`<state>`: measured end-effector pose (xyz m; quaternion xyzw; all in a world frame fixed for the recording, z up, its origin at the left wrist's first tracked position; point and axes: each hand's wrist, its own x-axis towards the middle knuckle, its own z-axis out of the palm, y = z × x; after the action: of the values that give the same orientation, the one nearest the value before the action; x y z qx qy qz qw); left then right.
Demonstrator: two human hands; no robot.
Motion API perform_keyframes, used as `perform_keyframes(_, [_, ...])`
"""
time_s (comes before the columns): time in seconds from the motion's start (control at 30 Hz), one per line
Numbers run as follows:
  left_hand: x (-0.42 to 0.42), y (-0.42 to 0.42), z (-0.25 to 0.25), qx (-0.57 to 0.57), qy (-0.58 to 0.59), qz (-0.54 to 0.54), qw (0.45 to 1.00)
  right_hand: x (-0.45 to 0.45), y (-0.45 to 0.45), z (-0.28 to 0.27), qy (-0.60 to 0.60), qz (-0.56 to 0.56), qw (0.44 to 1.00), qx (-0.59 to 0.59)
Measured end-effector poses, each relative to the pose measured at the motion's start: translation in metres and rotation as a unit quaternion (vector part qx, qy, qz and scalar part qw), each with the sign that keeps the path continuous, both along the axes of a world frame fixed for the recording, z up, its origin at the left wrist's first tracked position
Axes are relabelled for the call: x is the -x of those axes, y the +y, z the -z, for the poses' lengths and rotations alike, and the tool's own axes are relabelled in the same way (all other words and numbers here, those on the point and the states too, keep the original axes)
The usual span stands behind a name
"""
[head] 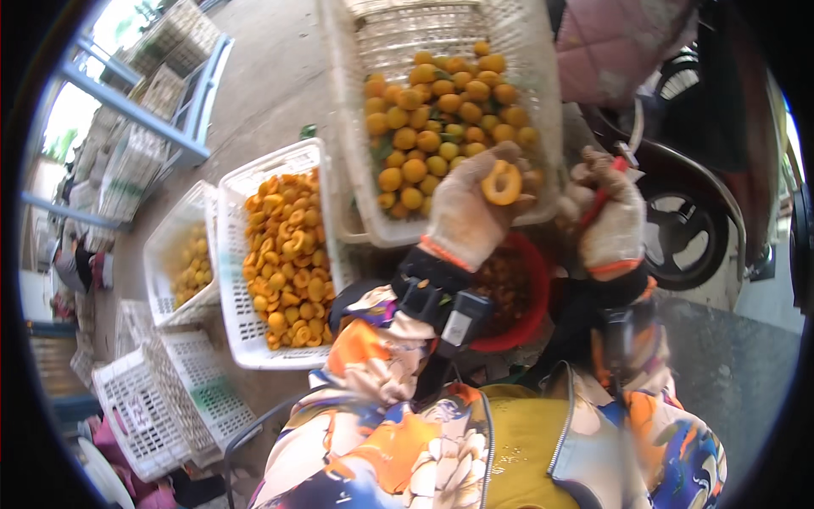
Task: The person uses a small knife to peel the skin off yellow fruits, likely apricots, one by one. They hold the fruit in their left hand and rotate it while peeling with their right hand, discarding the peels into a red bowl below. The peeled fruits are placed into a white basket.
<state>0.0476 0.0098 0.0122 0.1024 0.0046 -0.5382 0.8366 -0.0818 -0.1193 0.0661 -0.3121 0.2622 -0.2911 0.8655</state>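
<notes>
In a soiled white work glove, my left hand (474, 203) holds a halved apricot (502, 182), its hollow cut face up, over the near right part of a large plastic crate (381, 235) of whole apricots (449, 103). My right hand (607, 210), gloved too and slightly blurred, grips a red-handled cutting tool (600, 198) just right of that crate. Beneath and between my hands stands a red basin (540, 299) with brown pits (505, 286) in it. To the left, a white crate (232, 254) holds many apricot halves (292, 248).
A smaller white crate (152, 273) with yellow-orange fruit stands further left, with empty crates (152, 407) below it. A parked scooter's wheel (683, 223) is close on my right. Stacked crates (137, 172) and a blue metal frame (127, 102) stand at the upper left; a person (82, 267) is beyond.
</notes>
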Motion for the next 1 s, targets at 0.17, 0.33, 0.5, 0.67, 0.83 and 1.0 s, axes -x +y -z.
perform_keyframes(0.17, [0.012, 0.006, -0.003, -0.084, -0.039, 0.013, 0.996, -0.009, 0.017, -0.008, -0.104, 0.012, 0.984, 0.144])
perform_keyframes(0.33, [0.033, -0.007, -0.006, -0.128, -0.036, 0.001, 0.991, -0.017, 0.021, -0.009, -0.152, 0.054, 0.975, 0.154])
perform_keyframes(0.5, [0.05, -0.007, -0.009, -0.308, -0.709, -0.193, 0.603, -0.022, 0.027, -0.001, -0.1, 0.072, 0.964, 0.236])
perform_keyframes(0.67, [0.047, -0.01, 0.005, -0.321, -0.741, -0.206, 0.553, -0.023, 0.028, -0.001, -0.096, 0.021, 0.975, 0.198])
perform_keyframes(0.83, [0.048, -0.009, 0.01, -0.308, -0.762, -0.233, 0.52, -0.031, 0.02, 0.006, -0.178, 0.04, 0.983, 0.011])
perform_keyframes(1.0, [0.051, -0.006, -0.002, -0.362, -0.711, -0.155, 0.583, -0.028, 0.004, 0.02, -0.291, -0.06, 0.942, -0.159])
